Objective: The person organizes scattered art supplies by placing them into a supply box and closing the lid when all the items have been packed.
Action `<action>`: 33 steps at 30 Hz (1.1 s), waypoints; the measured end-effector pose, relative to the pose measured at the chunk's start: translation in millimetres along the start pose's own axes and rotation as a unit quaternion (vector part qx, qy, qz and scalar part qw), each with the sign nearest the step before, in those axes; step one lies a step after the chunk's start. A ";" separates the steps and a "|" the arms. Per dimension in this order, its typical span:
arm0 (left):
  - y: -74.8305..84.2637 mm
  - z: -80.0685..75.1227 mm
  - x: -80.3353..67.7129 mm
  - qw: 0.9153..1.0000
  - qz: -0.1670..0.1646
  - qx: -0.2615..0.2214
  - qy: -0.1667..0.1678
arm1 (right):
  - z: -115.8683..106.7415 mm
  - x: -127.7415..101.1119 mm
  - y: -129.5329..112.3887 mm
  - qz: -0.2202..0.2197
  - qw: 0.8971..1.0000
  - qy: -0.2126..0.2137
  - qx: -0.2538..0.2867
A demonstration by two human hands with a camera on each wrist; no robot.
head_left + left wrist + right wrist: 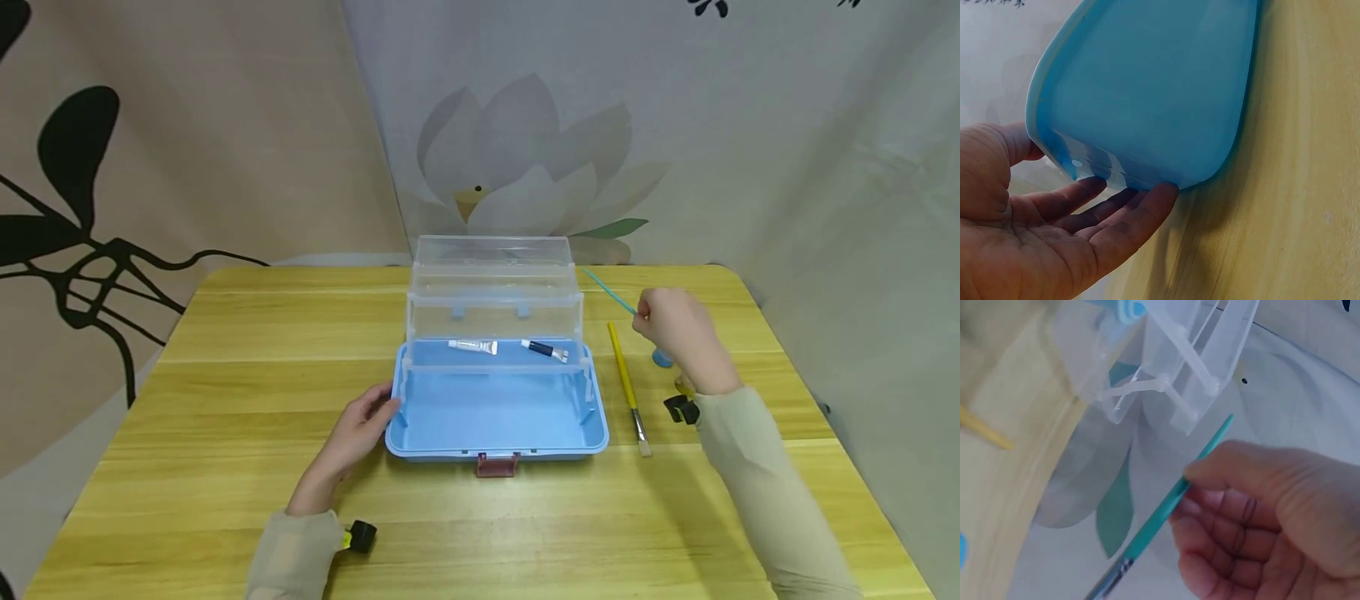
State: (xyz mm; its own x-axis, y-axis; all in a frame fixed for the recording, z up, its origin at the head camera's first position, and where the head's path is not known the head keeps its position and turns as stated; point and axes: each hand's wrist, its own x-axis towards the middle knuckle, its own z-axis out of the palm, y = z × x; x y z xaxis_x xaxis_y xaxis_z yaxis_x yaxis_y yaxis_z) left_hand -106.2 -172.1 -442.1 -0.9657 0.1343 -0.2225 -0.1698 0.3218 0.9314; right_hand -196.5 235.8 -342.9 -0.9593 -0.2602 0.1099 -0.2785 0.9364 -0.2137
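A light blue box [495, 417] stands open, its clear tiered trays [495, 283] raised at the back. Its front carries a dark red latch [497, 466]. My left hand [365, 429] grips the box's left end, thumb at the rim and fingers against the outer wall [1147, 169]. To the right of the trays, my right hand [678, 333] holds a teal paintbrush [611, 292] above the table, pinched between thumb and fingers. Its tapered handle end points towards the trays; the metal ferrule [1116, 572] shows in the right wrist view, but the bristles are out of sight.
A white paint tube [472, 346] and a dark-banded tube [545, 350] lie in a tray. Right of the box lies a yellow paintbrush [626, 379], bristles towards me. A small round blue thing [662, 358] is partly hidden by my right hand. A curtain hangs behind the wooden table [262, 375].
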 end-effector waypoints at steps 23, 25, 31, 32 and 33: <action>-3.2 0.5 2.0 1.000 0.006 0.001 0.001 | -5.3 84.9 -81.6 -0.222 0.971 -0.038 -0.076; -3.0 0.4 1.9 1.000 0.007 -0.002 0.001 | -2.5 93.4 -88.8 -0.231 0.969 -0.041 -0.079; -3.4 0.6 1.7 1.000 0.006 -0.003 0.004 | 8.1 112.4 -106.0 -0.242 0.965 -0.060 -0.077; -3.5 0.7 1.7 1.000 0.006 -0.003 0.004 | 9.6 114.3 -107.8 -0.244 0.965 -0.062 -0.077; -3.6 0.9 1.8 1.000 0.006 -0.004 0.004 | 11.2 116.1 -109.2 -0.243 0.965 -0.066 -0.074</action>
State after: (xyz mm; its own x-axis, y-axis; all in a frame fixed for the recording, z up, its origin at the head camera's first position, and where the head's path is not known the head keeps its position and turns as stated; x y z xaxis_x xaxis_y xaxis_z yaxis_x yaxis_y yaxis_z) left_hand -107.1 -172.2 -446.1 -0.9693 0.1310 -0.2081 -0.1588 0.3125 0.9365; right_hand -278.0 100.6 -317.7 -0.7177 -0.6954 0.0362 -0.6963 0.7173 -0.0249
